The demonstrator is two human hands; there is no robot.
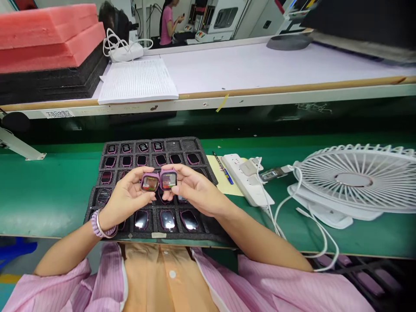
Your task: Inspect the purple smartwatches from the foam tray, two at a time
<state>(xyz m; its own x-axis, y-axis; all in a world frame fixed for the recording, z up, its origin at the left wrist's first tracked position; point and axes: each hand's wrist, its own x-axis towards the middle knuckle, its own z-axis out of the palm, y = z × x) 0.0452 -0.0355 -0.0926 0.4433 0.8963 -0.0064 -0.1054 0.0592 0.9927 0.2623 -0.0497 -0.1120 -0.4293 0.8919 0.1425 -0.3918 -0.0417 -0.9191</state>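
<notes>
Fan (354,180) and power strip (247,178) sit right of foam tray (97,197).

White label (59,114) on the shelf edge: print too small to read.
Lined sheet (138,80): no legible writing.

glossy plastic watch cases (159,181), matt black foam tray (201,162)

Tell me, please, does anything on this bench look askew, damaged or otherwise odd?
Nothing looks damaged or spilled. The left hand and right hand each hold a purple watch case above the black foam tray. The only untidy spot is the loose white cables beside the power strip and fan.
</notes>
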